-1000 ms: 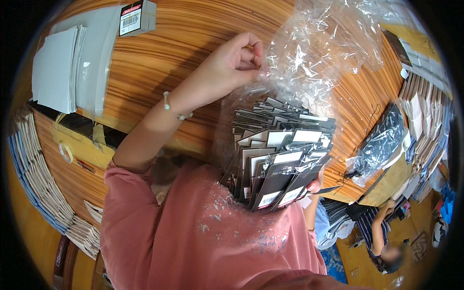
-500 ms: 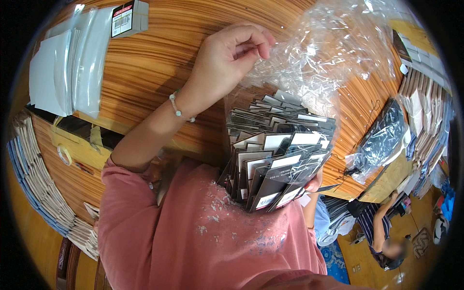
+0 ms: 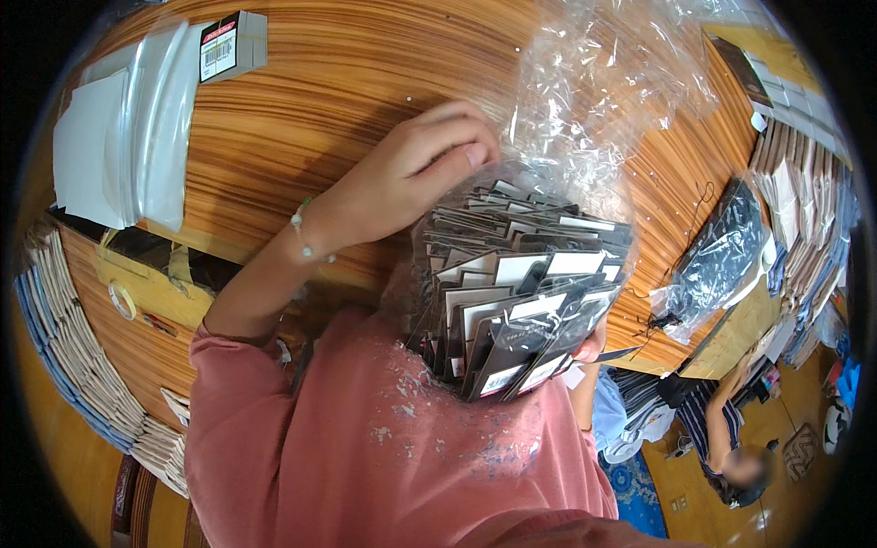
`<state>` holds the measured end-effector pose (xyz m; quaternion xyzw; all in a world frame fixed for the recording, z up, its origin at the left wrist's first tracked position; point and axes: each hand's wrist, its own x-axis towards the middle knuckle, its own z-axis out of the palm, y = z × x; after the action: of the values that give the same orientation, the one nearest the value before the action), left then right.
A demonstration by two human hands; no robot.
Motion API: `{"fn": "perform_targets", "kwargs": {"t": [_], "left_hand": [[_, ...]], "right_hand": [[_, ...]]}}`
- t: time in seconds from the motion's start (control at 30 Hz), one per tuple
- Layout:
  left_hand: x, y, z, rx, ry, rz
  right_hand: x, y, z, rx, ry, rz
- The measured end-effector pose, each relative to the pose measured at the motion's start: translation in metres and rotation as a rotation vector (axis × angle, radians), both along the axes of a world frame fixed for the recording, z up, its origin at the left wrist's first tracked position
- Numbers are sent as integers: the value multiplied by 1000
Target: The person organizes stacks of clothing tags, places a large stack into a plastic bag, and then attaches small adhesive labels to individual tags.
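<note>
A clear plastic bag (image 3: 571,119) bulges with black-and-white card tags (image 3: 512,315), stacked in overlapping rows against my chest. Its loose, crinkled upper part lies over the table beyond the tags. My left hand (image 3: 425,164), with a beaded bracelet at the wrist, has its fingers closed on the bag's film at the upper left of the tags. Of my right hand (image 3: 592,345) only a few fingers show, gripping the bag at its lower right; the bag and the tags hide the rest.
On the wood-grain table (image 3: 301,119) lie white sheets in plastic sleeves (image 3: 119,137) and a small banded box (image 3: 234,47). To the right are a dark plastic-wrapped bundle (image 3: 722,242) and folded garments (image 3: 795,192). More garments (image 3: 73,338) are stacked at left. Another person (image 3: 717,429) is at lower right.
My left hand has come down and nearer to the tags, bringing the bag's edge along. The loose film has drawn in over them. My right hand stays in place.
</note>
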<state>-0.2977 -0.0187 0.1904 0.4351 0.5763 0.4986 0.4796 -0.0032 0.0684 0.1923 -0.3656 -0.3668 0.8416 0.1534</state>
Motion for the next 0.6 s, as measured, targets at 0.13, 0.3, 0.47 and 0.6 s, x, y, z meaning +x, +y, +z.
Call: {"fn": "perform_targets", "kwargs": {"t": [0.13,0.3,0.47,0.6], "left_hand": [[9,-6,-2,-90,-657,100],[5,3,5,-231,-883,28],[-4,15,0,-108,-711,-190],[0,13,-6,-34,-777,-229]], "right_hand": [[-3,0,1,0,2,4],[-8,0,1,-9,35,7],[-13,-3,8,-26,29,-37],[3,-4,-4,-21,12,6]]}}
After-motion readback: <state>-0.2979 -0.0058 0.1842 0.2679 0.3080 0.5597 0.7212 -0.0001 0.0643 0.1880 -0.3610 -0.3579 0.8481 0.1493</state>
